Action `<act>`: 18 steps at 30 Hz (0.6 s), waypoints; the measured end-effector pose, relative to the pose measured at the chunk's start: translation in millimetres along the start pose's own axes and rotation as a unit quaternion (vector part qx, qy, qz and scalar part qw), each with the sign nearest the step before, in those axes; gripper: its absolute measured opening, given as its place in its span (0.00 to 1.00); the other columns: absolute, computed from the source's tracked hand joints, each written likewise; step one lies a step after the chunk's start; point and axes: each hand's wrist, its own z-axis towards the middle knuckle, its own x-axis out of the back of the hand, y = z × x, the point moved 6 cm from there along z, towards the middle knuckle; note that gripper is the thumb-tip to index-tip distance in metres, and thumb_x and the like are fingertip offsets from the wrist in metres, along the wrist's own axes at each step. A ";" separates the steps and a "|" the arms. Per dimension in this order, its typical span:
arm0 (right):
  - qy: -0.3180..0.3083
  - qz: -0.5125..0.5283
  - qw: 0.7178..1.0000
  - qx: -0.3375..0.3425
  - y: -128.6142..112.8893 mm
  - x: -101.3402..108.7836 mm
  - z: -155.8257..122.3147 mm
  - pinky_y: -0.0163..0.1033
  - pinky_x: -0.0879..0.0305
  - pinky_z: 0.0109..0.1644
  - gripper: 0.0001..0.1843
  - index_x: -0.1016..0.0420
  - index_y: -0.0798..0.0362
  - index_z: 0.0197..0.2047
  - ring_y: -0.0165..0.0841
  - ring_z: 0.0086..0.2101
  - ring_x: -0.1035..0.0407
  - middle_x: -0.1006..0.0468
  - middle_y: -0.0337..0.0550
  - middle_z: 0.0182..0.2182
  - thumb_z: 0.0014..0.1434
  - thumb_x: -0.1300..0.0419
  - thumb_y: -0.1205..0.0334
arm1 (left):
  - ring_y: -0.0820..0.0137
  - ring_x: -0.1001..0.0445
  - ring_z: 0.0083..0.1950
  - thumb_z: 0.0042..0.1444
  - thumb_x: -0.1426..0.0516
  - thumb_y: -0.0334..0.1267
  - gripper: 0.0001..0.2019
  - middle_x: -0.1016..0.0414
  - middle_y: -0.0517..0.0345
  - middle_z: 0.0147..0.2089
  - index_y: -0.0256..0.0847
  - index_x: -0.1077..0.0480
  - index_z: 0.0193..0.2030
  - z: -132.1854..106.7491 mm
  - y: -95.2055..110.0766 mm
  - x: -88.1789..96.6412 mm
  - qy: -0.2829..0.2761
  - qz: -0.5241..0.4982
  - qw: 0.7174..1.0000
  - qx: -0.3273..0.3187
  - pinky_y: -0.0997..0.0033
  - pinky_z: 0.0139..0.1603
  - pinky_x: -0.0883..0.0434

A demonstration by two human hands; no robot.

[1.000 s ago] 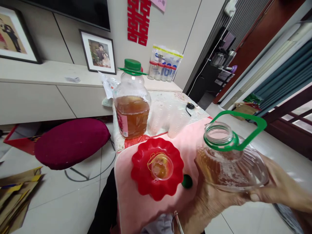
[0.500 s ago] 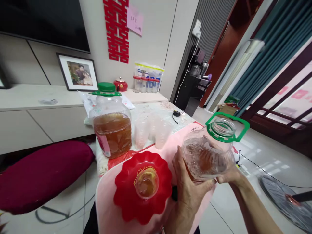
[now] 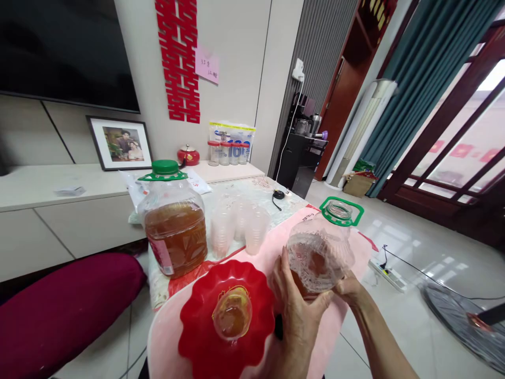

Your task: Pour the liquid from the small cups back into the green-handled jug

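Observation:
Both of my hands grip a clear plastic jug (image 3: pixel 315 263) with a green handle and an uncapped mouth; foamy brown liquid lies in its lower part. My left hand (image 3: pixel 298 302) wraps its near left side, while my right hand (image 3: pixel 349 288) clasps the lower right, its fingers partly hidden. The jug leans slightly, its mouth toward the far right. To the left, a red scalloped dish (image 3: pixel 197 326) carries a clear plastic cup (image 3: pixel 233 315) with some brown liquid in it. Beyond the dish stands a second jug (image 3: pixel 175 231), green-capped and more than half full of brown liquid.
Stacks of clear plastic cups (image 3: pixel 239 226) stand behind the dish on the pink-topped table (image 3: pixel 168 326). A black cord-like item (image 3: pixel 278 195) lies farther back. A maroon stool (image 3: pixel 74 316) is at left, a power strip (image 3: pixel 389 276) on the floor at right.
The jug in my hands has come nearer to upright, its mouth shifting left and its liquid sloshing into foam. The camera view has tilted up and turned slightly right.

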 end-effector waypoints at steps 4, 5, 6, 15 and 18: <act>0.091 -0.005 0.995 0.035 26.8 4.3 -11.9 0.61 0.28 0.55 0.54 0.31 0.25 0.64 0.59 0.56 0.25 0.19 0.39 0.57 0.31 0.23 0.39 | 0.43 0.45 0.77 0.51 0.33 0.52 0.53 0.47 0.33 0.75 0.47 0.61 0.75 -1.5 -1.7 0.0 -0.049 -0.007 0.999 0.015 0.39 0.75 0.40; 0.097 -0.004 0.995 0.035 32.8 1.0 -15.4 0.62 0.27 0.53 0.55 0.30 0.25 0.63 0.60 0.55 0.24 0.18 0.39 0.55 0.28 0.23 0.38 | 0.42 0.47 0.77 0.51 0.33 0.49 0.53 0.49 0.31 0.76 0.47 0.61 0.75 -2.7 -1.2 0.3 -0.054 -0.006 0.998 0.022 0.38 0.75 0.41; 0.103 -0.001 0.994 0.032 37.3 -2.7 -19.2 0.63 0.27 0.53 0.56 0.30 0.26 0.63 0.60 0.54 0.24 0.17 0.40 0.55 0.28 0.23 0.38 | 0.41 0.49 0.78 0.51 0.33 0.47 0.53 0.51 0.29 0.76 0.45 0.62 0.75 -4.7 0.0 0.9 -0.057 -0.002 0.998 0.030 0.37 0.75 0.42; 0.168 0.046 0.983 -0.051 32.6 -12.2 -36.9 0.65 0.30 0.60 0.46 0.26 0.43 0.61 0.60 0.54 0.24 0.15 0.54 0.51 0.38 0.21 0.49 | 0.54 0.47 0.79 0.49 0.32 0.35 0.51 0.47 0.44 0.78 0.47 0.55 0.76 -31.2 50.6 50.1 -0.074 0.043 0.996 -0.022 0.54 0.76 0.37; 0.176 0.063 0.981 -0.056 32.5 -8.8 -36.7 0.62 0.28 0.60 0.46 0.26 0.45 0.61 0.57 0.54 0.23 0.16 0.53 0.53 0.38 0.20 0.51 | 0.58 0.36 0.73 0.51 0.35 0.30 0.46 0.37 0.51 0.73 0.55 0.50 0.73 -28.0 61.6 101.3 -0.030 0.064 0.992 -0.102 0.57 0.70 0.29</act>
